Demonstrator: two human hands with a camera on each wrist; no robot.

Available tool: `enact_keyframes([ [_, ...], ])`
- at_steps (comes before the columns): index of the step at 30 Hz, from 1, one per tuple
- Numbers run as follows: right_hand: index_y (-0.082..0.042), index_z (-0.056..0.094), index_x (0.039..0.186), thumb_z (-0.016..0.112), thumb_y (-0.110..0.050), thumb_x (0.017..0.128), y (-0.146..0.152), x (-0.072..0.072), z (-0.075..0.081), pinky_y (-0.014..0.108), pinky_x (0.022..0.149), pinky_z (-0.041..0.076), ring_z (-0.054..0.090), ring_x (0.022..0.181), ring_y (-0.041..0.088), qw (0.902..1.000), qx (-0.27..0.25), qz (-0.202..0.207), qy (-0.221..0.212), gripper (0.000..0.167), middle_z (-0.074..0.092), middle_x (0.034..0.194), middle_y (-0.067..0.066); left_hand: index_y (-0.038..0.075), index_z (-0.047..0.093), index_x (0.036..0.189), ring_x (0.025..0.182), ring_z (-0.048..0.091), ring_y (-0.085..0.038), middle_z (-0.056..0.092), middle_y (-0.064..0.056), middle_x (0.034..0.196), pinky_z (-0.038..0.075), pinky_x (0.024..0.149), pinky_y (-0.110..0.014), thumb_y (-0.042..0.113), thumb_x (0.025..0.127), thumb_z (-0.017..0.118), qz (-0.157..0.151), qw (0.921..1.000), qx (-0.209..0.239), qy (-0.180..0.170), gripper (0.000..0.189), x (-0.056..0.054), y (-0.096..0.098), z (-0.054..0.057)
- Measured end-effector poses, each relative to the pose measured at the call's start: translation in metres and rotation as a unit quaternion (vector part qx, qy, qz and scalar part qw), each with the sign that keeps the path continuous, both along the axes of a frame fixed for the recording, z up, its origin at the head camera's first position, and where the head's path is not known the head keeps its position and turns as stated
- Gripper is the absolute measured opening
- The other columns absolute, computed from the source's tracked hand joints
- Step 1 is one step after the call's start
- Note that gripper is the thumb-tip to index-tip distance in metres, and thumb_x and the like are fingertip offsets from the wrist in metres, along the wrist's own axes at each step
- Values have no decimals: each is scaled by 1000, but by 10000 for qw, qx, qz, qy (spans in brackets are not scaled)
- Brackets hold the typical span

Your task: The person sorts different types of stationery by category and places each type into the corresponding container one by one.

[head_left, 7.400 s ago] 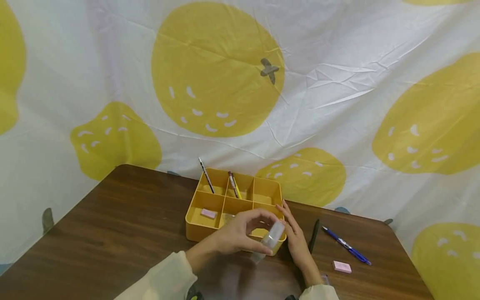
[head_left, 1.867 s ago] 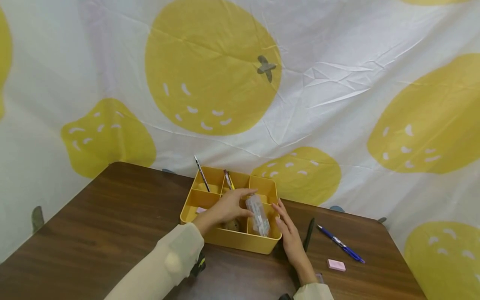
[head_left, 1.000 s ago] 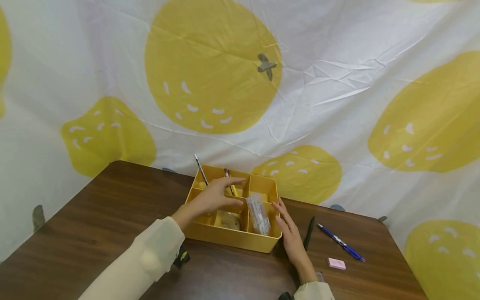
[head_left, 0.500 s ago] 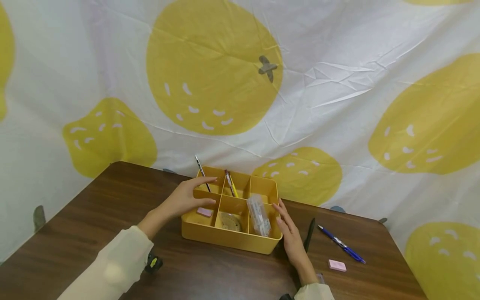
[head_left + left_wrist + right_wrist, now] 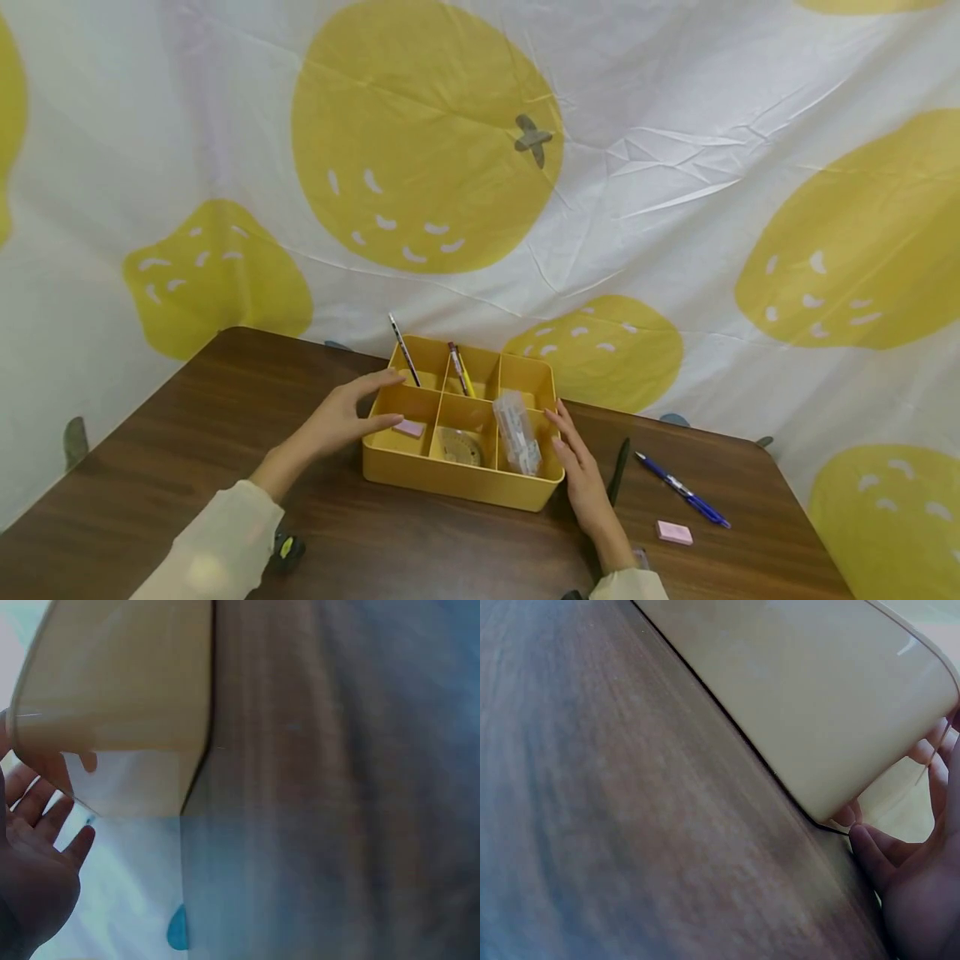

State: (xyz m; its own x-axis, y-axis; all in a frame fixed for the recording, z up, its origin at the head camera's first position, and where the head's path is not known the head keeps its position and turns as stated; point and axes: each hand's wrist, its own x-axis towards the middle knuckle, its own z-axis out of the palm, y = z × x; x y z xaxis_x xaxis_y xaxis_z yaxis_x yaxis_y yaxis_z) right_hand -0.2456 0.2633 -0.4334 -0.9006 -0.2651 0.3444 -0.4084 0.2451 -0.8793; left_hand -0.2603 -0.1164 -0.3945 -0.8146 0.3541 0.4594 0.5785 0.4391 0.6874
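A yellow six-compartment desk organizer stands on the brown table between the hands. At its left end, the left hand has thumb and fingers spread over the rim, with nothing in its grasp. The right hand lies along the right wall, fingers extended; its fingertips meet the box's lower edge in the right wrist view. A clear plastic packet leans in the front right compartment. The front middle one contains a round, translucent, marked piece, and the front left a pink eraser.
In the back compartments stand a patterned pencil, a dark-topped pen and a yellow pen. Right of the box lie a black pen, a blue pen and another pink eraser. A lemon-print cloth hangs behind.
The left hand held the clear packet at first. The packet now rests in the front right compartment, and that hand has let go and moved left to the box's left end. The right hand stayed.
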Motion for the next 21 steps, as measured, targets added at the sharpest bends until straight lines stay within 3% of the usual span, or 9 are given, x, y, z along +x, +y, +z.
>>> enact_keyframes([
  [6, -12, 35, 148, 32, -16, 106, -6, 10, 16, 61, 109, 7, 4, 144, 29, 9999, -80, 78, -107, 42, 9, 159, 5, 8, 50, 139, 136, 28, -40, 32, -21, 150, 25, 103, -63, 27, 85, 74, -72, 10000, -49, -36, 62, 2, -2, -8],
  [13, -8, 34, 147, 34, -15, 106, -9, 18, 26, 59, 109, 9, 6, 144, 29, 9998, -37, -37, -190, 42, 10, 159, 10, 9, 44, 144, 141, 20, -32, 34, -9, 151, 20, 107, -59, 26, 90, 69, -276, 9995, -114, -136, 62, -1, -4, -15],
  [21, -8, 34, 147, 37, -15, 105, -11, 21, 34, 57, 110, 11, 8, 143, 28, 9996, 24, -88, -260, 43, 12, 158, 11, 6, 43, 143, 140, 21, -35, 34, -12, 151, 21, 106, -61, 23, 94, 62, -408, 9991, -139, 50, 55, -1, -5, -18],
])
